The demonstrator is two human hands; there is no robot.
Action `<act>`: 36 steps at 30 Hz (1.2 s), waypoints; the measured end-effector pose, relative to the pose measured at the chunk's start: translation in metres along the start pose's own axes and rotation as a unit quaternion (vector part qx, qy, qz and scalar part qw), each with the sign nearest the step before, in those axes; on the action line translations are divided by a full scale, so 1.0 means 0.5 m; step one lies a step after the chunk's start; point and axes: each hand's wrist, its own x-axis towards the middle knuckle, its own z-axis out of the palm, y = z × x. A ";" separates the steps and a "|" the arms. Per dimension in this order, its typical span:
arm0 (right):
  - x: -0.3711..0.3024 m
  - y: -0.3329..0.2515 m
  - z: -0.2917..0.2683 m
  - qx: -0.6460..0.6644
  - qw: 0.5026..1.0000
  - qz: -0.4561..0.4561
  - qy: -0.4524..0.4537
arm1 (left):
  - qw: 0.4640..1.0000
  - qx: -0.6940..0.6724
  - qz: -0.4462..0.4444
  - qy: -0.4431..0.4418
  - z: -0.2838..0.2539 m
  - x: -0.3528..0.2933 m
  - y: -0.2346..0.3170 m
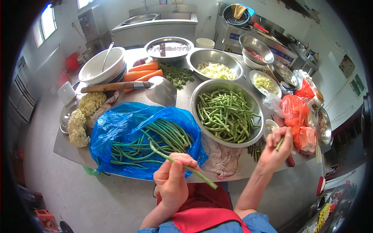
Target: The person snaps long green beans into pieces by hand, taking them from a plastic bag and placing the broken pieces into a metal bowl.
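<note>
My left hand (pixel 173 178) is closed round a long green bean (pixel 202 180), its two ends sticking out past the fingers. Just behind that hand lies an open blue plastic bag (pixel 112 128) with whole long beans (pixel 167 134) in it. My right hand (pixel 275 149) pinches a short piece of green bean (pixel 279 144), most of it hidden by the fingers. It hovers to the right of a steel bowl (pixel 197 112) heaped with cut bean pieces (pixel 225 114). Small bean ends (pixel 254 151) lie on the table by that bowl.
Cauliflower (pixel 77 124), carrots (pixel 143 72) and a wooden-handled cleaver (pixel 112 86) lie at left. Further back stand a white bowl (pixel 93 66), a bowl of dark liquid (pixel 169 48) and one of pale slices (pixel 217 70). Red bags (pixel 293 112) crowd the right side; a cloth (pixel 221 157) lies in front.
</note>
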 end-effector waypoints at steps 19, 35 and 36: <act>-0.166 0.046 0.033 0.032 0.760 0.519 -0.390 | 0.995 0.019 -0.099 -0.022 -0.010 0.034 -0.055; -0.162 0.057 0.045 -0.014 0.787 0.525 -0.324 | 0.992 0.122 -0.029 0.019 -0.012 0.028 -0.065; -0.160 0.057 0.044 -0.010 0.794 0.524 -0.308 | 0.972 0.232 0.045 0.004 -0.003 0.023 -0.060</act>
